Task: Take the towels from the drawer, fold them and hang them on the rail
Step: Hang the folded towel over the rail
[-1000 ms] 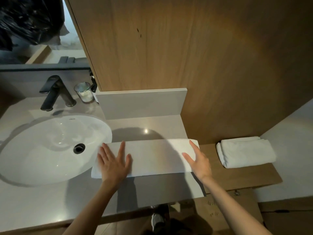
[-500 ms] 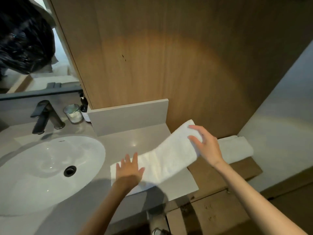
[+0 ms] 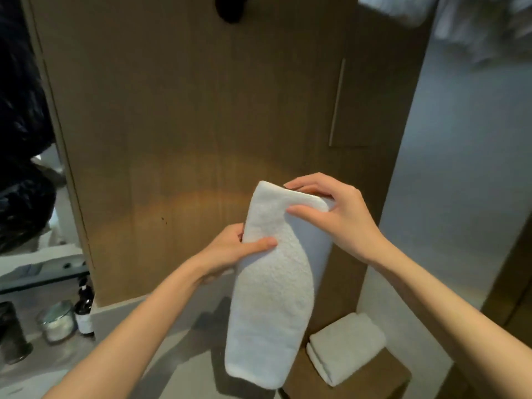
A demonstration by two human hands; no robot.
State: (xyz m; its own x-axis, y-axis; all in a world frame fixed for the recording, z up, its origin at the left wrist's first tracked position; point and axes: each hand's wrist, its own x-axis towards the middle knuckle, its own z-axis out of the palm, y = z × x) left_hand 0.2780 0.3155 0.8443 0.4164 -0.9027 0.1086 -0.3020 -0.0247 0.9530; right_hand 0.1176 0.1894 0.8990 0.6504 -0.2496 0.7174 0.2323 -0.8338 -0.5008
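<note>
A long white folded towel [image 3: 270,298] hangs in the air in front of the wooden wall panel [image 3: 178,133]. My right hand [image 3: 336,214] pinches its folded top edge, thumb in front and fingers behind. My left hand [image 3: 233,251] grips the towel's left side a little lower, thumb across the front. The towel's lower end dangles above the counter. A second white towel [image 3: 345,352], folded into a small block, lies on a low wooden shelf [image 3: 383,384] at the lower right. A dark object [image 3: 230,8] sticks out from the wall at the top; I cannot tell if it is the rail.
The grey vanity counter [image 3: 161,355] runs along the bottom left, with a glass jar [image 3: 56,323], a small dark bottle [image 3: 84,312] and the dark tap base [image 3: 13,335]. A mirror [image 3: 26,139] is at the left, a pale wall [image 3: 460,182] at the right.
The towel was flat on the counter under both hands; my right hand lifted its right end, and now both hands hold it upright in the air. The view has tilted up toward the wall.
</note>
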